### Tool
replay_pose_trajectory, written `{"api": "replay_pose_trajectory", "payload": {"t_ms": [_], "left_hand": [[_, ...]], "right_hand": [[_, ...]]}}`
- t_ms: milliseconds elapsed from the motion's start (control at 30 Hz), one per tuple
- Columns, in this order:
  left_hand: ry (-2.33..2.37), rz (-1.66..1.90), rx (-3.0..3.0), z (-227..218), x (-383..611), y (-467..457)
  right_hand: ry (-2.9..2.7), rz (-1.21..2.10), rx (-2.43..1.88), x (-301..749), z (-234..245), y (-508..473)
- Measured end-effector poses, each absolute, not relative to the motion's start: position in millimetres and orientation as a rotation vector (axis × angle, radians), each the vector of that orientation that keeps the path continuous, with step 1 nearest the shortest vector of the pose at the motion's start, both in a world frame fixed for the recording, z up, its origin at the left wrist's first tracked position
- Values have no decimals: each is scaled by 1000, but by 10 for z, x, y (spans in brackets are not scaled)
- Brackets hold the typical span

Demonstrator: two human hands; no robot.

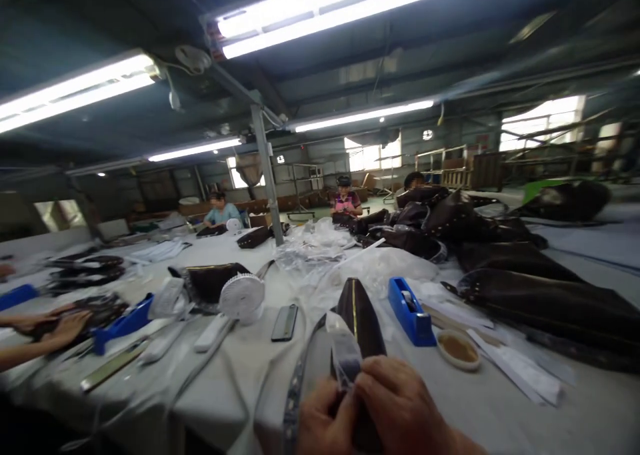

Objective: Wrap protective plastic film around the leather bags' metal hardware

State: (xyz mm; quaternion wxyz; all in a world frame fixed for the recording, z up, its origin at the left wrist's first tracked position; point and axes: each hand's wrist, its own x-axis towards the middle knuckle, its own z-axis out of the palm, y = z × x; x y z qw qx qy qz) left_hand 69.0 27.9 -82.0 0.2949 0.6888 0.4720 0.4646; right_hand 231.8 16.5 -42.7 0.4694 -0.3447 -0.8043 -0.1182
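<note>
While I watch, both hands pinch dark bag (361, 321): left hand (320, 423), right hand (400, 408) | tape dispenser (410, 308) right of grip | table (240, 368) open leftward.

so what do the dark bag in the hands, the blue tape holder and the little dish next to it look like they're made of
The dark bag looks like smooth brown leather or imitation leather: a soft sheen and a gold edge line. The blue tape holder looks like moulded plastic, glossy and evenly coloured. The little dish has a pale rim, perhaps plastic or ceramic; blur leaves it open. Both hands, left and right, grip the bag's clear wrapping.
</note>
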Motion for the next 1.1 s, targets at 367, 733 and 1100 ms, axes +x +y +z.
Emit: {"api": "replay_pose_trajectory", "payload": {"t_ms": [367,733,1100], "left_hand": [[1408,1507,1973,-846,727,223],[1212,1512,2545,-990,606,131],[1093,1435,2797,-1054,611,175]], "right_hand": [[-1974,-40,-969,2441,-630,7],[-2064,-212,-954,2486,-678,-4],[-2157,-271,-931,2694,-860,-116]]}}
